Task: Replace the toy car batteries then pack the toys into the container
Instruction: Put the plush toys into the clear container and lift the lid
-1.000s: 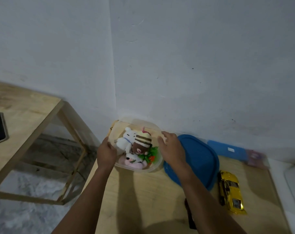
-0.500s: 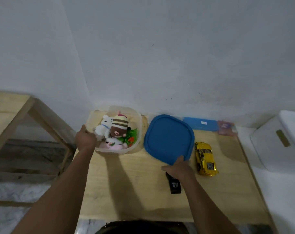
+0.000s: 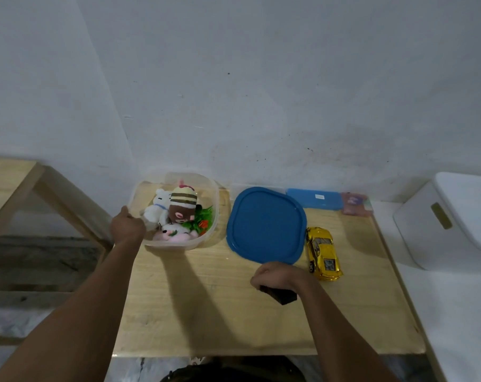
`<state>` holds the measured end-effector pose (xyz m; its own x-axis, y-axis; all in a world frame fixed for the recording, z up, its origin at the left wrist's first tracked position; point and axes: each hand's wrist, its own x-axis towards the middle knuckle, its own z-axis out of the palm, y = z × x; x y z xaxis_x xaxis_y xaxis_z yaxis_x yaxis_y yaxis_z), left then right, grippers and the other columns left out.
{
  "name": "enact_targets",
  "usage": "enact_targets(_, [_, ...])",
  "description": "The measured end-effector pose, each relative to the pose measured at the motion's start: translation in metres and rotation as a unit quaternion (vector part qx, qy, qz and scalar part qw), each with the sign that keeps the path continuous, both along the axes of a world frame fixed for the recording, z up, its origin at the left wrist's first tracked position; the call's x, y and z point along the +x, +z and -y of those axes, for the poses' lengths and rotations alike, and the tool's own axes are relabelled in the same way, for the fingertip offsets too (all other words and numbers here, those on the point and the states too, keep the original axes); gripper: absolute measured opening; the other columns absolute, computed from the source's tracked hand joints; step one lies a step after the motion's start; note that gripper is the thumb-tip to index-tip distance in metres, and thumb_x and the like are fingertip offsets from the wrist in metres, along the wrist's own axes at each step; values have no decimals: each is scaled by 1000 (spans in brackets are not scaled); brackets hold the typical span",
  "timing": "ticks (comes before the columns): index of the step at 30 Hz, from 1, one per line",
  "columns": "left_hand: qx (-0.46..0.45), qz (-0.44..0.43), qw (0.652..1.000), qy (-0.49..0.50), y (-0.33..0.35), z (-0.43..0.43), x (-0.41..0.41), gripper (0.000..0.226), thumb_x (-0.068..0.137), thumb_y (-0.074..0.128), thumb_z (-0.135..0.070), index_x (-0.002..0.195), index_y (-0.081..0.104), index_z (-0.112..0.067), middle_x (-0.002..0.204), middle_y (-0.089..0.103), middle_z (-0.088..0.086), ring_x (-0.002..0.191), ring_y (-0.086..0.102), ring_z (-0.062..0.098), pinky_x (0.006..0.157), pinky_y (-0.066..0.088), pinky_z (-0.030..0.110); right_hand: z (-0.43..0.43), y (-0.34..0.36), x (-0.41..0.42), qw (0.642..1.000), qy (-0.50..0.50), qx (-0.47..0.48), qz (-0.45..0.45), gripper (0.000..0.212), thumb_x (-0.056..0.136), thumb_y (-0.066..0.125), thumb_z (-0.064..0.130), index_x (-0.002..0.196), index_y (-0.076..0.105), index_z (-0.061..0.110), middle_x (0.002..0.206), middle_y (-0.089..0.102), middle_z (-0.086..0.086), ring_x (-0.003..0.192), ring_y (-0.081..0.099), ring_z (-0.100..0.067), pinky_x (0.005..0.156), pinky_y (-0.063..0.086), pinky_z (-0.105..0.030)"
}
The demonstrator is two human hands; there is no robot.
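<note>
Right hand (image 3: 278,277): grip clamped on black block (image 3: 283,295), mid-table (image 3: 206,312).
Toy car (image 3: 323,252): lay beside lid (image 3: 265,224), unpacked.
Left hand (image 3: 127,227): grip clamped on container (image 3: 173,245) rim.
Soft toys (image 3: 178,213): sat inside container.
Progress: probably late; car and lid remained, battery swap couldn't be told.

Both forearms reach forward. The left hand (image 3: 127,226), at 10 o'clock, grips the container (image 3: 176,245) rim. The right hand (image 3: 278,275), at 1 o'clock, curls over a black block (image 3: 284,295).
</note>
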<state>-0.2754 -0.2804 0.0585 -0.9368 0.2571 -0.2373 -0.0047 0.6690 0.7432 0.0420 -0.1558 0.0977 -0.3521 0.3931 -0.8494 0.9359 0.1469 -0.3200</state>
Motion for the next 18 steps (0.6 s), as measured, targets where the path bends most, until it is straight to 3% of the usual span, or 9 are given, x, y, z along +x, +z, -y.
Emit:
enact_targets(5, [-13, -5, 1000, -5, 1, 0, -1, 42, 92, 40, 5, 134, 50, 6, 132, 53, 32, 122, 51, 47, 103, 43, 48, -12, 36, -11, 999, 40, -18, -16, 47, 63, 61, 45, 101, 66, 18, 93, 59, -3, 78, 54, -19, 65, 43, -32])
enact_targets(8, [-20, -3, 1000, -8, -1, 0, -3, 48, 93, 40, 4, 141, 45, 2, 135, 52, 31, 125, 49, 46, 104, 43, 47, -22, 56, -15, 998, 32, 9, -44, 40, 75, 62, 38, 109, 66, 19, 93, 60, -1, 81, 55, -17, 69, 44, -30])
enact_targets(11, [-17, 5, 1000, -3, -4, 0, -6, 53, 93, 39, 4, 146, 41, -2, 139, 49, 30, 127, 48, 45, 106, 43, 47, -38, 68, -15, 997, 21, 52, -44, 33, 73, 63, 34, 93, 65, 8, 84, 58, -3, 74, 52, -18, 66, 42, -31])
enact_targets(14, [-8, 13, 1000, 5, -4, 0, -6, 53, 94, 39, 3, 147, 39, -3, 142, 48, 28, 129, 47, 44, 108, 41, 46, -51, 70, -19, 988, -15, 151, -37, 20, 72, 60, 30, 66, 49, 14, 62, 44, -1, 55, 40, -17, 54, 32, -26])
enact_targets(16, [1, 14, 1000, 10, -4, -1, -5, 53, 94, 39, 4, 147, 39, -2, 143, 47, 27, 130, 46, 43, 108, 40, 44, -56, 68, -26, 974, -58, 212, -62, 26, 76, 59, 26, 63, 39, 15, 58, 37, 1, 50, 35, -15, 49, 27, -25])
enact_targets(18, [-5, 10, 1000, 10, -2, -2, -3, 53, 95, 39, 4, 148, 38, -2, 144, 47, 26, 131, 45, 42, 107, 39, 43, -56, 65, -35, 957, -83, 268, -71, 21, 80, 58, 27, 71, 45, 13, 69, 46, -1, 54, 41, -15, 48, 30, -25])
